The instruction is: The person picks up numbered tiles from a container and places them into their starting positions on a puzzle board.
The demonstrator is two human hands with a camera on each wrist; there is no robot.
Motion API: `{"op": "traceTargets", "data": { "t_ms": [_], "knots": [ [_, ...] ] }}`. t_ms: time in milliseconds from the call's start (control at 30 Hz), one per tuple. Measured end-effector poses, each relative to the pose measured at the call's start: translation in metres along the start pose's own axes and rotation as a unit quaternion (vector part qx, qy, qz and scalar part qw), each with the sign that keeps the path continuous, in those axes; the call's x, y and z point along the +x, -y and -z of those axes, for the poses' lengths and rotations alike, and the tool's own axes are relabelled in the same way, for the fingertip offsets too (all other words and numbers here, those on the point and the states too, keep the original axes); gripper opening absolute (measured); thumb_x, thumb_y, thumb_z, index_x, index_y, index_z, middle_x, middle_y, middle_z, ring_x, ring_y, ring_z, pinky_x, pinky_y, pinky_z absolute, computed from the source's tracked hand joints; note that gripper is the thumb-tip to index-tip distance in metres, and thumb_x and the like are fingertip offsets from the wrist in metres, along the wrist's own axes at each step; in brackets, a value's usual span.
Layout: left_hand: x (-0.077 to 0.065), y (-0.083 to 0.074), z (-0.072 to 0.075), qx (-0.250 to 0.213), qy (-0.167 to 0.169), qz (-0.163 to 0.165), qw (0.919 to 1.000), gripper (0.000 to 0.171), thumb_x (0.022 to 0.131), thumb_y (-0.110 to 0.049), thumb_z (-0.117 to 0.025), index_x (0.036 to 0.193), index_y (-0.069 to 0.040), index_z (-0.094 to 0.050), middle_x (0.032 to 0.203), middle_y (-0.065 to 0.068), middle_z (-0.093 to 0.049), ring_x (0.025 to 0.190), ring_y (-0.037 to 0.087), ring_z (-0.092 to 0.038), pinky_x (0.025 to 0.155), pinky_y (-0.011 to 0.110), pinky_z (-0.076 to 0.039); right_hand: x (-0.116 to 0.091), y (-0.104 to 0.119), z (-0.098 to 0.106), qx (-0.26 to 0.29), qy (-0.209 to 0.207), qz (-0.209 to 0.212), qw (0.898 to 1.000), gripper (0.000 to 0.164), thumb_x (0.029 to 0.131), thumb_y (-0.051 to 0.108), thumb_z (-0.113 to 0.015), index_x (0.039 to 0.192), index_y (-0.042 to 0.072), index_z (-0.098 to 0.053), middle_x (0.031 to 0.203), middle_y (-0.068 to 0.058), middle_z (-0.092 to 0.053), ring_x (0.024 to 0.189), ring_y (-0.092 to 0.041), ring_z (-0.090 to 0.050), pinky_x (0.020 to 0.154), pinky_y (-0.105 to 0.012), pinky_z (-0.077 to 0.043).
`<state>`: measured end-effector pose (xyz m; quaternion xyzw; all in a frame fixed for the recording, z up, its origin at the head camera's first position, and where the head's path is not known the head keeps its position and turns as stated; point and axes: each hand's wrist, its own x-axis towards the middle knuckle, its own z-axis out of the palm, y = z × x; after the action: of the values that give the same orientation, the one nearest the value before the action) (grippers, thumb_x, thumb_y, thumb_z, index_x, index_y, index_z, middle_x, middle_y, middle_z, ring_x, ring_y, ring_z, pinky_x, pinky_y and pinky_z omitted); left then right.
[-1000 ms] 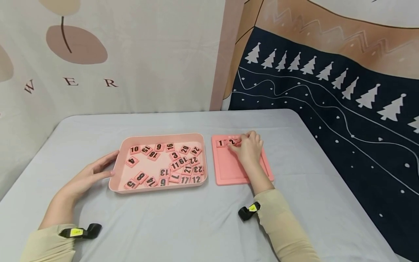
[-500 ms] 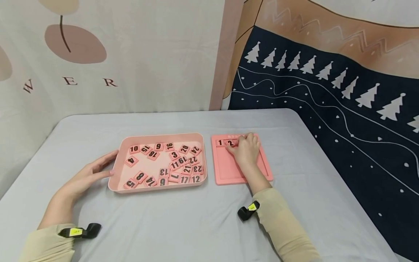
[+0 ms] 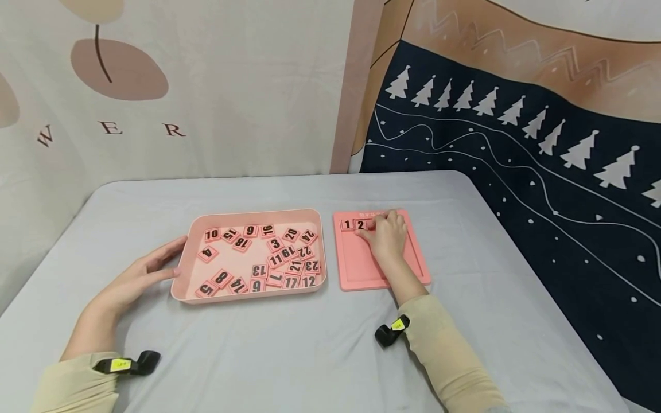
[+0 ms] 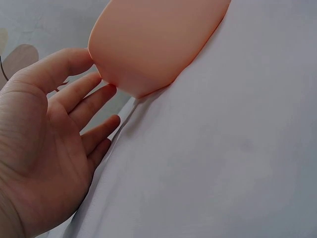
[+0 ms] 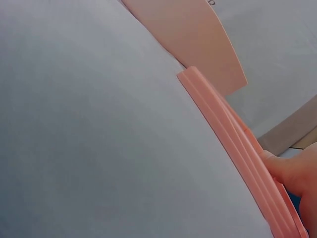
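Observation:
In the head view a pink tray (image 3: 234,299) holds several number tiles, such as the 10 tile (image 3: 212,234). My left hand (image 3: 135,277) touches the tray's left end, with relaxed fingers and the thumb lower down. The left wrist view shows fingertips at the tray's outer wall (image 4: 153,44). To the right lies a flat pink board (image 3: 356,261) with a raised rim. The 1 tile (image 3: 347,225) sits in its top left corner, the 2 tile (image 3: 361,225) beside it. My right hand (image 3: 389,238) pinches the 2 tile's right side, its fingers partly hiding the board's top edge.
A pale cloth covers the table (image 3: 248,355). Behind it hangs a light curtain (image 3: 248,86), and a dark cloth with white trees (image 3: 465,143) drops along the right side. Black wrist cameras sit on both sleeves.
The 2 tile, tilted at first, has turned straight and slid left against the 1 tile, with my right hand moving along slightly. My left hand stays at the tray.

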<state>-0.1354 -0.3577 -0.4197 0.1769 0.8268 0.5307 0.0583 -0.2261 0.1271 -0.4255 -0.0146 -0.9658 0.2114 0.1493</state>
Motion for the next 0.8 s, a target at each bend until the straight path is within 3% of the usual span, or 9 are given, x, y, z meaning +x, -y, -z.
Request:
{"op": "traceTargets", "data": {
  "t_ms": [267,400,567,800],
  "knots": [
    [-0.001,0.001,-0.001,-0.008,0.000,-0.002,1.0000,0.064,0.092,0.004,-0.056,0.150,-0.004,-0.030,0.151,-0.001,-0.034,0.131,-0.006,-0.029,0.097,0.008,-0.026,0.001,0.001,0.004,0.017,0.001,0.013,1.000,0.030,0.079,0.037,-0.078,0.090,0.009,-0.072,0.105,-0.011,-0.051,0.099,-0.028,-0.042,0.087,-0.041,-0.035],
    [-0.001,0.000,-0.002,-0.008,-0.001,0.001,1.0000,0.064,0.092,0.003,-0.057,0.150,-0.005,-0.030,0.152,0.001,-0.033,0.132,-0.006,-0.029,0.097,0.008,-0.026,0.001,0.012,0.017,0.041,0.001,0.046,0.998,0.031,0.079,0.034,-0.079,0.099,0.012,-0.073,0.109,-0.011,-0.051,0.101,-0.029,-0.042,0.090,-0.043,-0.034],
    [-0.001,-0.001,-0.001,-0.005,-0.004,0.007,1.0000,0.064,0.092,0.001,-0.057,0.150,-0.006,-0.030,0.152,0.003,-0.032,0.131,-0.006,-0.028,0.097,0.007,-0.026,0.004,0.044,0.030,0.081,0.029,0.132,0.988,0.033,0.078,0.031,-0.080,0.106,0.016,-0.072,0.113,-0.009,-0.051,0.107,-0.027,-0.042,0.096,-0.046,-0.032],
    [0.000,-0.002,-0.001,-0.003,-0.003,0.011,0.9999,0.064,0.093,0.001,-0.057,0.150,-0.005,-0.030,0.152,0.003,-0.033,0.131,-0.007,-0.028,0.097,0.007,-0.026,0.009,0.085,0.018,0.072,0.086,0.263,0.958,0.032,0.079,0.033,-0.079,0.108,0.022,-0.073,0.107,-0.002,-0.050,0.101,-0.021,-0.042,0.089,-0.039,-0.034]
  ]
}}
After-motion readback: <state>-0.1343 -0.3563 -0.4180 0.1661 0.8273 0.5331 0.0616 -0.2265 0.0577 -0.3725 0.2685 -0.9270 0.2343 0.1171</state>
